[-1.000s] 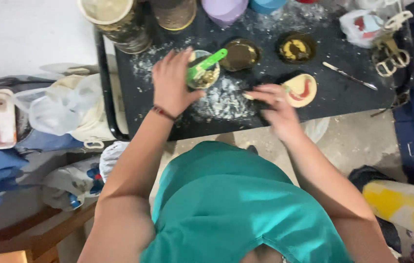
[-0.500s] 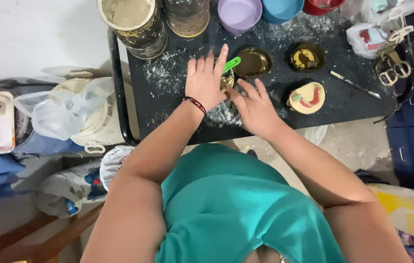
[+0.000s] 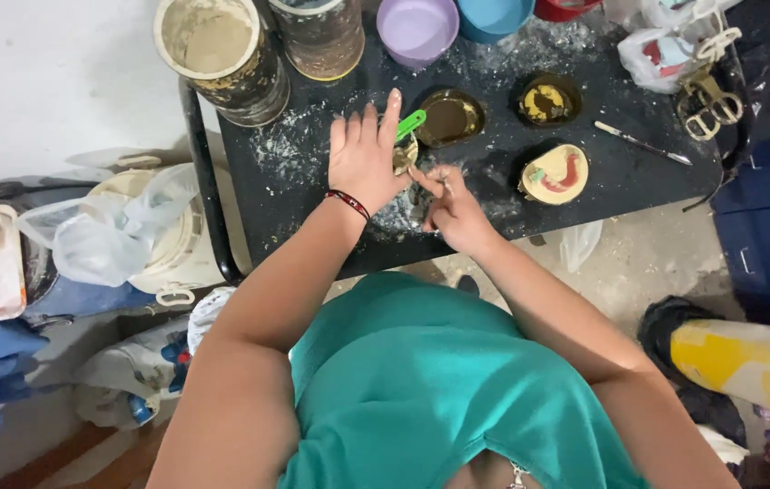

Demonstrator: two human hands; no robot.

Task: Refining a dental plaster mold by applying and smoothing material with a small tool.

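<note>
Pressing my flat left hand (image 3: 365,156) on the mould (image 3: 403,156), right fingers (image 3: 444,186) pinching a thin tool (image 3: 445,187), I risk slipping and gouging it.

Your shirt (image 3: 439,389) is teal green. Your left wrist wears a band (image 3: 349,204) of red and black. The table (image 3: 312,208) is black with white dust and specks on it. The little tool (image 3: 410,124) by your left hand (image 3: 365,154) is bright green. One bowl (image 3: 417,27) is purple and one (image 3: 493,14) is blue. The round mold (image 3: 555,174) is cream with a red curve. The dish (image 3: 450,118) looks brown and shiny. The tub (image 3: 747,358) by the floor is yellow and white.
</note>
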